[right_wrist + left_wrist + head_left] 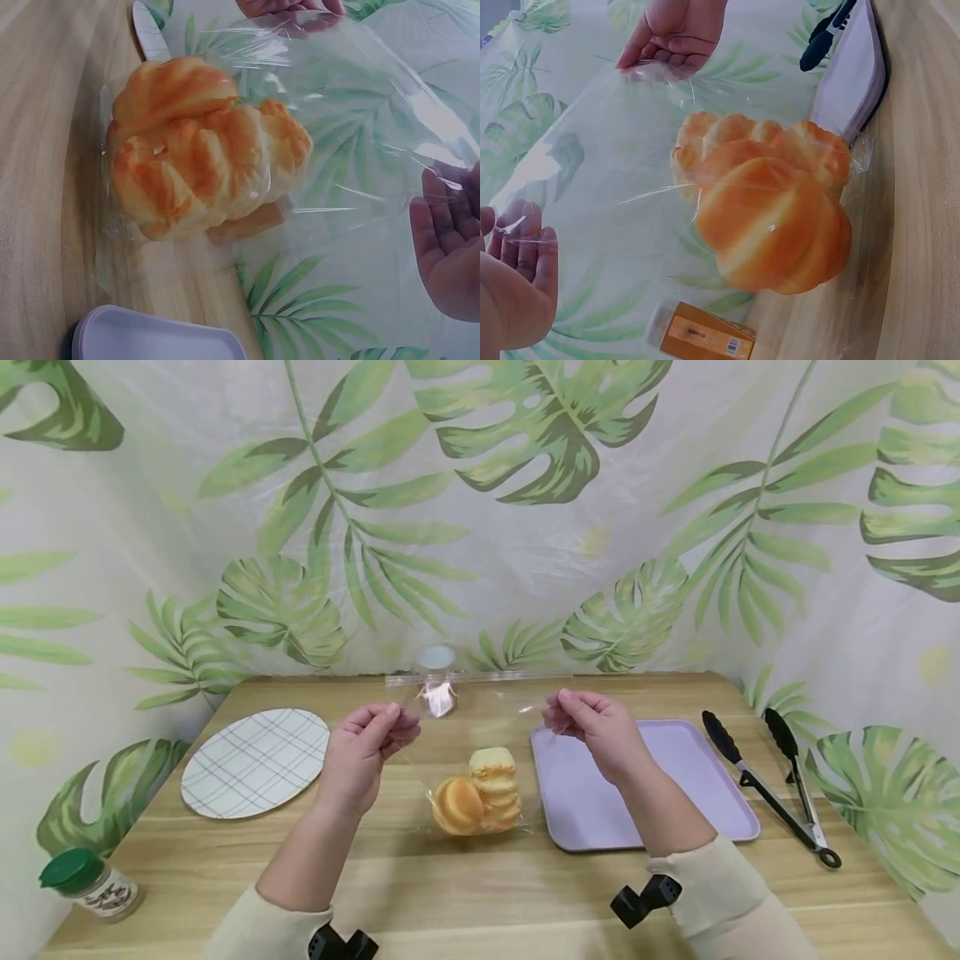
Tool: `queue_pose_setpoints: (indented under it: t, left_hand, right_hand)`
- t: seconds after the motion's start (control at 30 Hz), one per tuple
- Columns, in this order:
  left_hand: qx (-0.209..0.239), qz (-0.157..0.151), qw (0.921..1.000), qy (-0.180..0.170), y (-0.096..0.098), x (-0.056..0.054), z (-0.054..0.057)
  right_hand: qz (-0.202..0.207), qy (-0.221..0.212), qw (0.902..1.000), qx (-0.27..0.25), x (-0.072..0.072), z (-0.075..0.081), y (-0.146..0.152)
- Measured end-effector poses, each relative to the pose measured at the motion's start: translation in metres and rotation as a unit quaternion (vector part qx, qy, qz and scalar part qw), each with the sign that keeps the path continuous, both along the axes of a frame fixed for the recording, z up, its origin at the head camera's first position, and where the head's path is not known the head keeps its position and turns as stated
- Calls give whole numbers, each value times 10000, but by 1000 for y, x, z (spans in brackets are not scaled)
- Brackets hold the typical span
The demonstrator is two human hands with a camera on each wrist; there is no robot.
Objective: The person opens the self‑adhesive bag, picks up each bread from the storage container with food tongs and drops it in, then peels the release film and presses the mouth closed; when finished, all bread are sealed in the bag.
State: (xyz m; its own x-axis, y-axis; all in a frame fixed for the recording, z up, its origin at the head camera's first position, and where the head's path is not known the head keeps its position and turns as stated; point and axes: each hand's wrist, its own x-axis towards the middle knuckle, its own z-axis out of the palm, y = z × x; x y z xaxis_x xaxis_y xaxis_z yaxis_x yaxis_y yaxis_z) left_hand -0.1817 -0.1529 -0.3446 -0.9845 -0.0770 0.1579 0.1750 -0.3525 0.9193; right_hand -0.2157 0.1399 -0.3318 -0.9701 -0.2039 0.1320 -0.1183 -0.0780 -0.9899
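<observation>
A clear zip bag point(480, 702) hangs upright between my two hands, its zip edge running across the top. My left hand point(365, 745) pinches the left side between thumb and fingers. On the other side my right hand point(602, 732) pinches the bag just below the zip. Two breads lie together at the bottom of the bag: a round ridged bun point(772, 225) and a longer lumpy loaf point(217, 176). In the head view the bun point(457, 806) sits left of the loaf point(497, 789), low over the wooden table point(450, 906).
To the left lies a white plate point(255, 764) with a line grid. A green-capped shaker point(93, 885) stands at the front left. Behind the bag is a white-lidded container point(437, 681). On the right are a lilac tray point(585, 810) and black-tipped tongs point(776, 802).
</observation>
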Motion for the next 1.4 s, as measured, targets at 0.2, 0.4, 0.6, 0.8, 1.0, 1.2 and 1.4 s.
queue_pose_setpoints:
  t: [0.2,0.4,0.6,0.8,1.0,1.2,1.4]
  left_hand:
    - [-131,331,9993,98,3,-1,1]
    - [507,234,9983,178,6,-1,3]
    - [599,227,9976,273,11,-1,4]
    - [217,236,9980,542,16,2,3]
    - [20,-5,9942,1077,17,3,0]
    - [-231,-89,9912,1299,18,6,0]
    - [-344,-202,9863,1604,19,11,2]
  right_hand:
    - [-218,-229,9994,137,-1,3,-3]
    - [-510,-282,9979,300,2,7,-5]
    - [-1749,1294,9706,1031,9,19,-20]
    - [-1602,4574,8519,1987,15,33,-56]
    - [-782,5792,7703,2551,14,41,-98]
    - [-650,6143,7322,2869,11,42,-116]
    - [-615,6420,7011,3042,8,44,-118]
